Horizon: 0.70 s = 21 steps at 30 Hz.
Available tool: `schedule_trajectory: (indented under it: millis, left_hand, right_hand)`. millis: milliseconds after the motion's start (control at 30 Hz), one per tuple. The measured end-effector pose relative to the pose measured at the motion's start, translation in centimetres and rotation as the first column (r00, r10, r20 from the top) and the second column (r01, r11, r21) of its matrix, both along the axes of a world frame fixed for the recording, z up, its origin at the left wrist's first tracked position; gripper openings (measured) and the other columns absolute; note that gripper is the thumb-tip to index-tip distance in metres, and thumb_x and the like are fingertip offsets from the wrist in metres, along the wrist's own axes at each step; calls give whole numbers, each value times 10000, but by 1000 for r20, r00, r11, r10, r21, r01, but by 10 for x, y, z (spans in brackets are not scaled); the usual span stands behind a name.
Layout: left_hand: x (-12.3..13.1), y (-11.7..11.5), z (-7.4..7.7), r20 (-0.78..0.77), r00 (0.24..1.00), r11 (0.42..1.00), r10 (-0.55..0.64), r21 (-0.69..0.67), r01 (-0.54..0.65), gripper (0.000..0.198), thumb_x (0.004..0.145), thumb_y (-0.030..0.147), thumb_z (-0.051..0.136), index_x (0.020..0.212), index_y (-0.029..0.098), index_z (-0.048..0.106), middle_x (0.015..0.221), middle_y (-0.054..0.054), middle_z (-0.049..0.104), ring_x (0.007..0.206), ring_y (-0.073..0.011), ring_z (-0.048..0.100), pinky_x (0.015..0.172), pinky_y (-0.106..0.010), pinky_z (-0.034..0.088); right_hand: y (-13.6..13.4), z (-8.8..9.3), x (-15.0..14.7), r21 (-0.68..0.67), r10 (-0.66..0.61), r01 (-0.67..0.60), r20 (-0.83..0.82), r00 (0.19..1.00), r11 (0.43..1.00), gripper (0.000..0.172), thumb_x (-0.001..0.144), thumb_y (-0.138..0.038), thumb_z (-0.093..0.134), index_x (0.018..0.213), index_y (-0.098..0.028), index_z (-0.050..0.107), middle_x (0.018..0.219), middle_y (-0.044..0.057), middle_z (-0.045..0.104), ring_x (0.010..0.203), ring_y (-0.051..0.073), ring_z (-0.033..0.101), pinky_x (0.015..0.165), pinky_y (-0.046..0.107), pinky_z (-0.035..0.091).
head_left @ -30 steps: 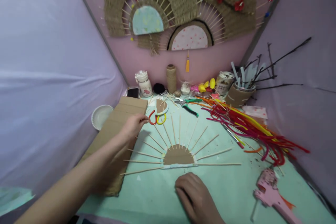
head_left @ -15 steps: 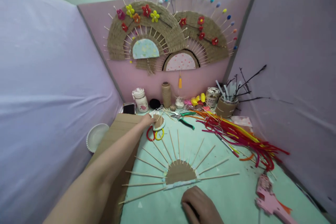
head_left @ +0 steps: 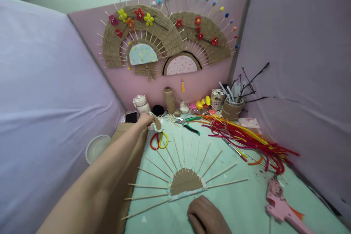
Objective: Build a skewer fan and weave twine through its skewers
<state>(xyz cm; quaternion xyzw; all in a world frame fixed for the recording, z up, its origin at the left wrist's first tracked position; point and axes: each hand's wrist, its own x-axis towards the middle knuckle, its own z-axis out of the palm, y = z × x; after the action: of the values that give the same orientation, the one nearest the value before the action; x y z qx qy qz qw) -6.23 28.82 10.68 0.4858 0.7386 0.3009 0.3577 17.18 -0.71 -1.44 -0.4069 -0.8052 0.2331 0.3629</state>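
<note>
A fan frame (head_left: 185, 181) lies on the mint green table (head_left: 241, 204): a brown cardboard half-disc with several wooden skewers spread out from it. My left hand (head_left: 145, 120) reaches far forward and is closed on a brown cardboard piece (head_left: 157, 123) beside a roll of tape, just past the red and yellow scissor handles (head_left: 158, 140). Below the fan's straight edge my right hand (head_left: 205, 216) rests on the table with its fingers curled under; what they hold, if anything, is hidden.
A pile of red, yellow and orange pipe cleaners (head_left: 246, 137) lies at the right. A pink glue gun (head_left: 279, 203) sits at the front right. Pliers (head_left: 190, 123), a twine spool (head_left: 169, 99), a white bottle (head_left: 141, 104) and a cup of sticks (head_left: 231, 106) line the back wall.
My left hand has moved forward from the scissor handles to the cardboard piece and closed on it. The camera has tilted upward. My right hand has stayed by the fan.
</note>
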Motion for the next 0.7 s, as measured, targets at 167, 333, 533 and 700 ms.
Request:
schedule_trajectory:
  millis: [167,333,533,700]
  left_hand:
    - [-8,-36,33,231,973,997,-26,80,8,189,770,244,652,901,116,603,759,-22,616,607,-100,573,570,-228,474]
    - [12,-130,32,453,875,980,-171,168,105,245,621,231,663,851,171,609,666,28,590,543,-85,543,517,-184,408]
    - [59,-234,-8,822,544,977,-170,67,204,276,712,227,666,982,175,641,807,-23,663,713,-137,604,677,-231,447]
    - [64,-269,-35,837,541,989,-86,8,145,264,820,408,606,953,184,652,751,-23,620,668,-123,556,647,-231,431]
  right_hand:
    - [-3,0,3,42,6,-4,-48,999,999,135,881,-97,463,853,-209,534,770,32,611,734,166,595,659,265,515]
    - [-3,6,4,277,-220,242,-107,970,930,383,849,-109,530,1226,-165,492,1132,131,578,1059,216,575,874,305,518]
    - [13,43,2,447,-274,302,-128,953,842,582,819,-18,450,1381,-159,393,1333,163,439,1270,270,405,995,440,438]
    - [3,39,6,411,-113,161,-138,984,898,524,837,-64,406,1354,-133,449,1264,158,548,1221,276,470,957,458,462]
